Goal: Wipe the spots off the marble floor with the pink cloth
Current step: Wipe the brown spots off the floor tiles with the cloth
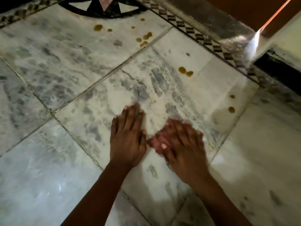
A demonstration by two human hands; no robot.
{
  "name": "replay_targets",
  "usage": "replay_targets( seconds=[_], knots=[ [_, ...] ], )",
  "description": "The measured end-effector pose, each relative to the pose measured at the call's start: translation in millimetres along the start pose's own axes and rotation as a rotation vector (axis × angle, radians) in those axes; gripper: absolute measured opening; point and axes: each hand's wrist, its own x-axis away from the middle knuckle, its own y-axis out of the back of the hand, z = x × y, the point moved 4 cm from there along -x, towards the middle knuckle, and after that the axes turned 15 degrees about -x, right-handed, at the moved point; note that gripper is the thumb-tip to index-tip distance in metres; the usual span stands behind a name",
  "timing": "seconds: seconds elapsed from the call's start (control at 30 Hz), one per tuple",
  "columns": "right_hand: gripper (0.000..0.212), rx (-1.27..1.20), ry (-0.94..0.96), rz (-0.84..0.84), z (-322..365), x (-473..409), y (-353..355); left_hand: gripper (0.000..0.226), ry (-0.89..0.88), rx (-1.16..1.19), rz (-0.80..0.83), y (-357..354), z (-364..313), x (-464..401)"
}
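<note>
My left hand (127, 136) lies flat on the grey-veined marble floor (68, 66), fingers spread, holding nothing. Just to its right, my right hand (182, 144) is blurred and pressed down on the pink cloth (158, 141), of which only a small pink patch shows under the fingers. Brown spots dot the floor: a pair (185, 71) ahead of the right hand, two more (231, 109) to the right, a cluster (144, 39) farther up, and another group (98, 27) near the top.
A black and white inlaid pattern (104, 8) sits at the top of the floor. A chequered border strip (205, 41) runs diagonally on the right beside a shiny raised step (228, 28) and a wall corner (276, 35).
</note>
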Motion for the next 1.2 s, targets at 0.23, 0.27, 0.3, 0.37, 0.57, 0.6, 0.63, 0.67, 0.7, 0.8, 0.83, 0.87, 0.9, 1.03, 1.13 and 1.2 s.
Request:
replay_targets(
  seconds=[0.23, 0.27, 0.3, 0.37, 0.57, 0.6, 0.63, 0.67, 0.7, 0.8, 0.83, 0.87, 0.9, 1.03, 1.13, 1.2],
  knots=[
    [0.068, -0.036, -0.334, -0.187, -52, -87, 14, 0.069, -0.025, -0.034, 0.037, -4, -47, 11],
    [0.067, -0.029, -0.272, -0.169, -45, -86, 12, 0.069, -0.029, -0.037, 0.041, -4, -48, 9],
    [0.066, -0.017, -0.196, -0.135, -37, -76, 9, 0.068, -0.026, -0.04, 0.038, -4, -46, 9],
    [0.063, -0.006, -0.095, -0.085, -27, -31, 10, 0.067, -0.034, -0.038, 0.024, -2, -44, 6],
    [0.074, -0.09, -0.556, -0.102, -98, 4, 34, 0.067, -0.031, -0.021, 0.012, -3, -46, 8],
    [0.076, -0.122, -0.646, -0.121, -106, -16, 38, 0.067, -0.036, -0.027, 0.014, -4, -47, 9],
    [0.078, -0.153, -0.69, -0.128, -106, -35, 39, 0.067, -0.037, -0.028, 0.01, -4, -46, 9],
    [0.081, -0.17, -0.665, -0.122, -99, -50, 38, 0.067, -0.034, -0.025, 0.001, -3, -46, 10],
    [0.083, -0.182, -0.586, -0.089, -88, -60, 34, 0.067, -0.031, -0.025, -0.001, -3, -45, 9],
    [0.081, -0.151, -0.292, 0.004, -47, -30, 19, 0.066, -0.031, -0.024, -0.005, -1, -47, 10],
    [0.077, -0.132, -0.238, -0.01, -36, -6, 16, 0.066, -0.029, -0.034, -0.008, 0, -46, 10],
    [0.074, -0.124, -0.219, -0.03, -34, 18, 14, 0.065, -0.032, -0.041, -0.007, 0, -47, 10],
    [0.072, -0.124, -0.245, -0.049, -38, 40, 15, 0.065, -0.037, -0.043, -0.005, 0, -46, 9],
    [0.075, -0.147, -0.581, -0.064, -107, 55, 37, 0.065, -0.037, -0.022, -0.011, -1, -47, 17],
    [0.074, -0.235, -0.778, -0.142, -128, 16, 51, 0.066, -0.039, 0.024, 0.015, -1, -46, 19],
    [0.079, -0.243, -0.714, -0.092, -115, -8, 48, 0.068, -0.044, 0.054, 0.024, 0, -46, 20]
  ],
)
